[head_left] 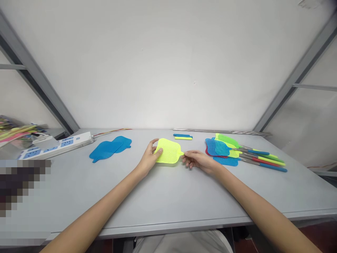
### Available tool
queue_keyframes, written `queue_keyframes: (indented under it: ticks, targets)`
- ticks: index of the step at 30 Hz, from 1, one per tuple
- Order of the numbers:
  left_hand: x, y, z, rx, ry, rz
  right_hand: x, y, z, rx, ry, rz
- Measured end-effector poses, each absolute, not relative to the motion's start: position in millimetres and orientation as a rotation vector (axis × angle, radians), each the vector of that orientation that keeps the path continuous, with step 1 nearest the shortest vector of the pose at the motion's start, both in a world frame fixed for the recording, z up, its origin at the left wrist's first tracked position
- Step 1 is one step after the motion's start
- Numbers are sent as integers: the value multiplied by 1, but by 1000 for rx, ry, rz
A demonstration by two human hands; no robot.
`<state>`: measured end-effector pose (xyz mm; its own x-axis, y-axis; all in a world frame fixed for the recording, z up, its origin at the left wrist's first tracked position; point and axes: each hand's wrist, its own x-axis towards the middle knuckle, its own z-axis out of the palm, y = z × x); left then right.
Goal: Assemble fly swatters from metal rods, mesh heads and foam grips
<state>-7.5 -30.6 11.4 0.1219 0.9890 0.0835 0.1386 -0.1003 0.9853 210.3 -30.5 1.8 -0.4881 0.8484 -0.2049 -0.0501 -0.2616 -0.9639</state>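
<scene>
A yellow fly swatter head (pixel 169 151), flat and full of small holes, is held above the grey table between my two hands. My left hand (pixel 152 154) grips its left edge, thumb on top and fingers behind. At the other end, my right hand (pixel 197 160) pinches the narrow neck between thumb and fingertips. To the left lie two overlapping blue swatter heads (pixel 105 151) without handles. Beyond my hands rest blue and yellow handle grips (pixel 183 138). A pile of assembled fly swatters (pixel 223 149) in several colours lies right of my right hand.
Thin metal rods (pixel 221 131) lie along the back of the table (pixel 147 200), against the white wall. A white power strip (pixel 60 146) with a plugged-in adapter sits at the left. Colourful items (pixel 18 130) are heaped beyond it. Grey metal posts (pixel 297 70) frame the sides.
</scene>
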Motion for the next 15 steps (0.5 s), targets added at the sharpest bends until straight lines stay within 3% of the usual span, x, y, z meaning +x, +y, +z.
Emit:
queue_keyframes:
  ticks: [15]
  targets:
    - [-4,-37,15,1520,1134,1154,215,-29,3,-1038,-1400,1796]
